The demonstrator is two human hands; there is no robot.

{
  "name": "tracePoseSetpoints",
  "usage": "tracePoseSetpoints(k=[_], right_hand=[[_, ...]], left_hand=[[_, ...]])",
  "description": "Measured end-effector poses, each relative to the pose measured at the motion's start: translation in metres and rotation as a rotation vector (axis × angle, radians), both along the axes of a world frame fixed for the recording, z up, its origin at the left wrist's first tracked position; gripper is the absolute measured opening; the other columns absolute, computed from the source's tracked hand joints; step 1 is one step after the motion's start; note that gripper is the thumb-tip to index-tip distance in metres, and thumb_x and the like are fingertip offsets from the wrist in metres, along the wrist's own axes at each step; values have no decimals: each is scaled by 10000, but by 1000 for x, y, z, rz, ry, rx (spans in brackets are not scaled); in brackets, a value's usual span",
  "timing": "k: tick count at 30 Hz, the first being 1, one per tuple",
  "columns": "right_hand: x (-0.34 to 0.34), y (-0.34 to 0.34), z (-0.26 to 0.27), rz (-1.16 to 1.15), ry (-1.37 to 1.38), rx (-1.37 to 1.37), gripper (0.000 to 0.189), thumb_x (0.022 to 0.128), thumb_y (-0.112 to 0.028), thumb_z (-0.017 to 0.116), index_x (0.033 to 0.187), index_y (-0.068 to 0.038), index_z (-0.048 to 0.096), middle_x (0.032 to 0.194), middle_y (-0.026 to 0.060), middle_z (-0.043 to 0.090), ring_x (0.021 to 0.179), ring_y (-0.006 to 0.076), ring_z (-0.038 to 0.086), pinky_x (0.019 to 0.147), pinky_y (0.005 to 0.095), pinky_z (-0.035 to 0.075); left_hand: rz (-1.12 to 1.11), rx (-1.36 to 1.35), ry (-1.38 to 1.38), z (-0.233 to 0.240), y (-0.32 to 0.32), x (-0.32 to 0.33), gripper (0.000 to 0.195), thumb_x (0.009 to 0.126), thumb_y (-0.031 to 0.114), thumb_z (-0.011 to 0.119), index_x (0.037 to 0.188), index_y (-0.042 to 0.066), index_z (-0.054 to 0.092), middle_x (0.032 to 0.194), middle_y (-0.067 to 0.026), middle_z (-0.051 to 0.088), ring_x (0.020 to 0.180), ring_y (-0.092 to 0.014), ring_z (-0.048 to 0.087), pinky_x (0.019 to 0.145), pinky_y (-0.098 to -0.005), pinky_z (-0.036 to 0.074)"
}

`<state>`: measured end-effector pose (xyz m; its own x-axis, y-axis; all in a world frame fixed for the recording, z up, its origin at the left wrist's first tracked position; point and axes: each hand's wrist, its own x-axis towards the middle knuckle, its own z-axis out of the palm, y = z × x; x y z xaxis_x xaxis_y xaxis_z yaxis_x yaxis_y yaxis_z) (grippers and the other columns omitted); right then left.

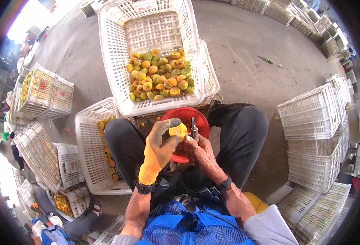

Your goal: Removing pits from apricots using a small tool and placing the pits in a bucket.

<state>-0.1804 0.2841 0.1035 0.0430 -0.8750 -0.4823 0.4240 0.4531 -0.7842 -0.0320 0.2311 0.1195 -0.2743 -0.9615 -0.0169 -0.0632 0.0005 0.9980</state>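
Note:
My left hand (161,141), in an orange glove with a dark grey palm, holds a yellow-orange fruit half (178,131) between fingers and thumb. Bare, my right hand (200,147) grips a tool with a dark curved metal end (193,124), perhaps pruning shears; its thumb and fingertips touch the fruit's right side. Both hands are over a red plastic bowl or bucket (205,122) between my knees. Its contents are mostly hidden by the hands. Just beyond it, a white plastic crate (109,61) holds many halved green and orange fruits (155,76).
Another white crate (89,180) with fruit halves stands beside my left leg. Stacked crates rise at the right (311,113) and left (45,92). A co-worker (54,232) sits at the lower left near a crate of fruit (63,203). Leaf scraps (265,59) lie on the concrete floor.

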Motion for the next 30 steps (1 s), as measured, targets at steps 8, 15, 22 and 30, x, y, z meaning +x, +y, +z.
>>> tracePoseSetpoints(k=[8,15,22,30], right_hand=[[11,15,5,63,-67,-3,366,921,-389,632,1052,-48,611,742,-51,546,536,28,414,450,205,301],[21,19,2,106,454,-281,400,950,-385,579,1035,6,584,778,79,645,686,208,608,626,349,475],[18,25,8,374,731,-233,452,989,-424,452,932,19,518,779,270,610,729,433,612,613,461,452],[22,29,3,305,808,-340,399,995,-388,461,902,-1,500,711,257,592,691,448,605,545,462,439]], left_hand=[[-31,147,387,-6,27,-1,487,1005,333,446,1309,-46,480,1220,-134,595,1077,-199,590,980,-313,423],[140,325,586,-26,32,-6,558,987,409,456,1312,-45,446,1054,-169,632,881,-232,633,794,-315,513],[120,363,662,-18,32,-3,492,992,396,463,1272,-8,487,1012,-160,635,812,-209,632,681,-285,529],[179,233,595,-23,37,-11,381,999,337,461,1158,5,557,960,-148,648,767,-173,618,614,-232,497]])
